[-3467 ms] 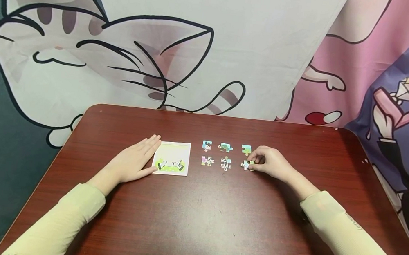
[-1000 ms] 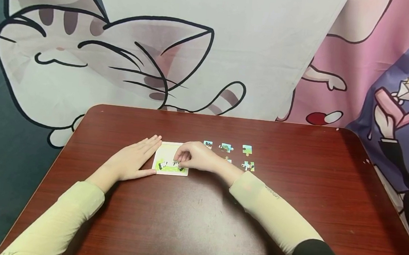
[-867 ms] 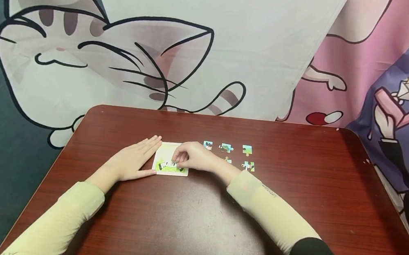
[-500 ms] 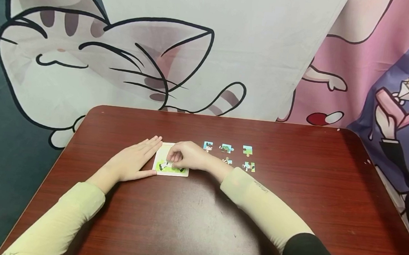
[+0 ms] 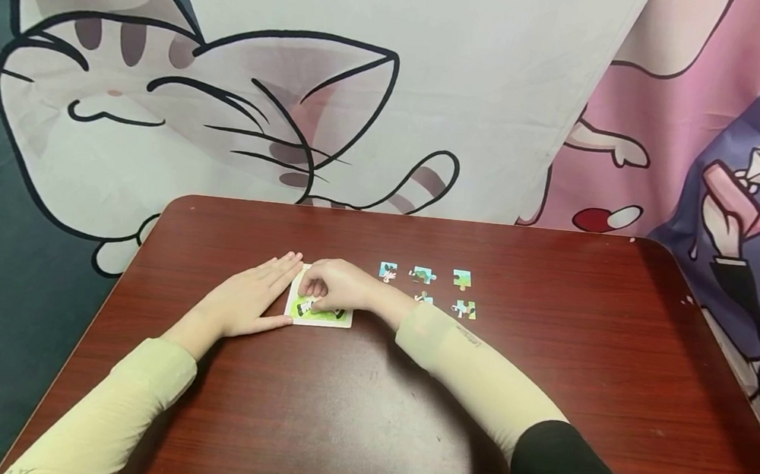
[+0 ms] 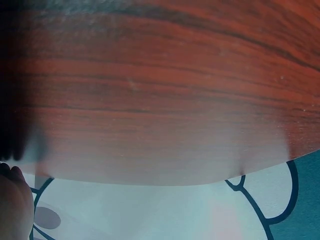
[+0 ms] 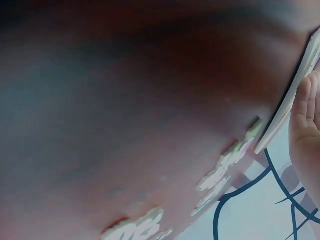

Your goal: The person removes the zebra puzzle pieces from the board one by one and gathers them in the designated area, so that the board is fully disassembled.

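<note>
Five puzzle pieces [image 5: 423, 275] show toward the middle of the far edge of the worktop [image 5: 335, 416], right of a picture card [image 5: 338, 319]. The left hand [image 5: 244, 296] lies flat, fingers straight, at the card's left corners; the right hand [image 5: 341, 285] curls over it (whether pinching anything, I cannot tell).

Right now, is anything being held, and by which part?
The left hand lies flat at the left edge of the board, gripping nothing; whether the right hand, curled over it, pinches anything cannot be told.
</note>
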